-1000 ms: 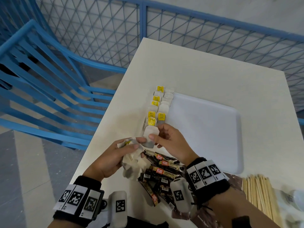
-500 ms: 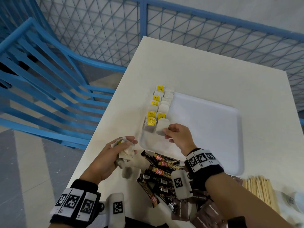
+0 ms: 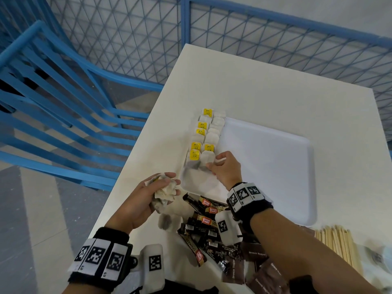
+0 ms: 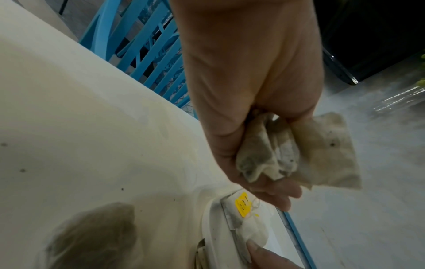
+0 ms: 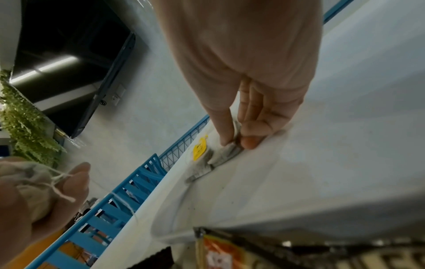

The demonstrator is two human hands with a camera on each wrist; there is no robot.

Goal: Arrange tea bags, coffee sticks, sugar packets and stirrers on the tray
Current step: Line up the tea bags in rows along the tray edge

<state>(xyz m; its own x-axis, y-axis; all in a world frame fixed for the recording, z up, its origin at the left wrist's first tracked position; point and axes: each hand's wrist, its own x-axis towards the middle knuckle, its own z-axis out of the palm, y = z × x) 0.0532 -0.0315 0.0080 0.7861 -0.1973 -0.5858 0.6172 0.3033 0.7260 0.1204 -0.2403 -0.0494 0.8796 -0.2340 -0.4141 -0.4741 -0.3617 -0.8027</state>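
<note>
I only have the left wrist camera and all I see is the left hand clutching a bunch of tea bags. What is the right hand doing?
Observer: The right hand pinches one tea bag at the near end of the rows on the tray.
Operator: How are those rows laid out?
Observer: The placed tea bags lie in two columns along the tray's left edge.
Operator: Where are the coffee sticks?
Observer: The coffee sticks lie in a heap on the table, just on the near side of the tray, none on it yet.
</note>
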